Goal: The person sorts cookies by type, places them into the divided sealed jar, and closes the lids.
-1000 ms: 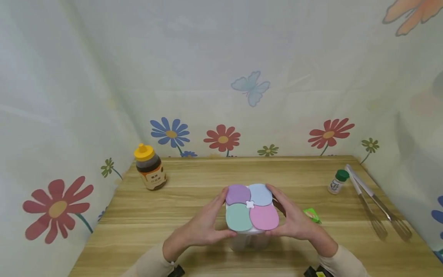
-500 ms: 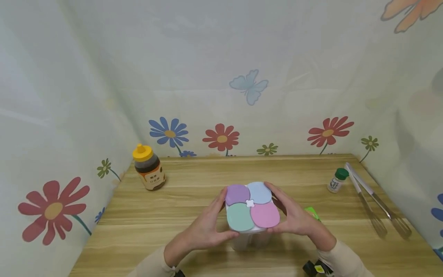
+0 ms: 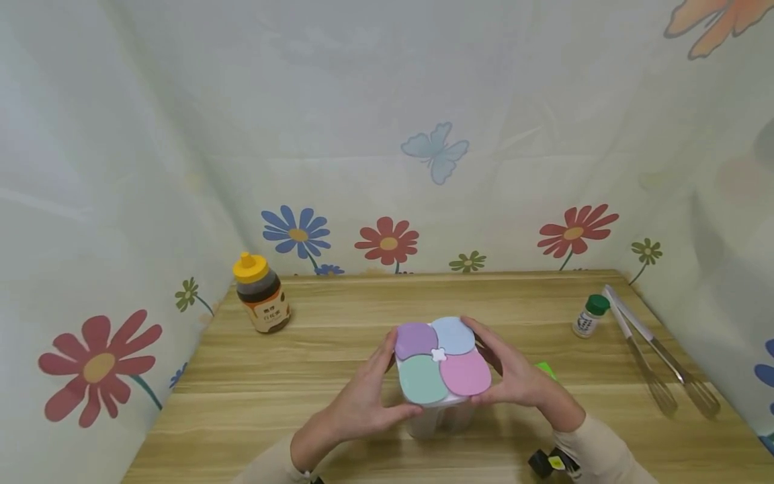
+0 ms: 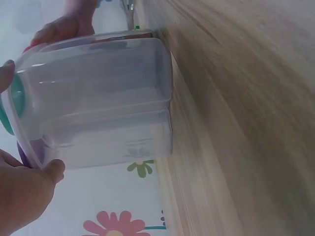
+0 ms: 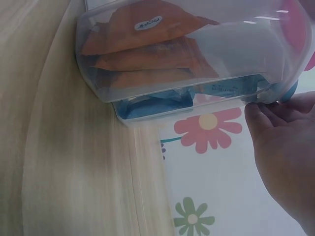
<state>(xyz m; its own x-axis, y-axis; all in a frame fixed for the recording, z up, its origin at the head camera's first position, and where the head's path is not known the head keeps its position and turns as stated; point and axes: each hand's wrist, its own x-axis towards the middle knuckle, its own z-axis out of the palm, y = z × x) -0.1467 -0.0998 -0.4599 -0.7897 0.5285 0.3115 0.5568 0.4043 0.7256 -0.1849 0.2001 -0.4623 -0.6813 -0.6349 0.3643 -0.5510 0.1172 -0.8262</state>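
Note:
A clear food storage container (image 3: 432, 423) stands between my hands at the table's near middle. Its lid (image 3: 423, 378) has purple, blue, green and pink petal flaps, all down. My left hand (image 3: 363, 403) grips the lid's left side, thumb at the front and fingers farther back. On the opposite side, my right hand (image 3: 512, 378) holds the lid the same way. Through the clear wall, the right wrist view shows orange packets (image 5: 147, 56) and blue packets (image 5: 157, 104) inside. Two compartments (image 4: 98, 78) facing the left wrist camera look bare. The base appears to rest on the table.
A honey bottle (image 3: 263, 296) with a yellow cap stands at the back left of the wooden table (image 3: 338, 309). At right are a green-capped shaker bottle (image 3: 589, 317) and metal tongs (image 3: 650, 349). A green packet (image 3: 545, 370) lies partly behind my right wrist.
The container has turned slightly anticlockwise, with both hands still gripping its lid. My right forearm now covers more of the green packet. The other things have not moved.

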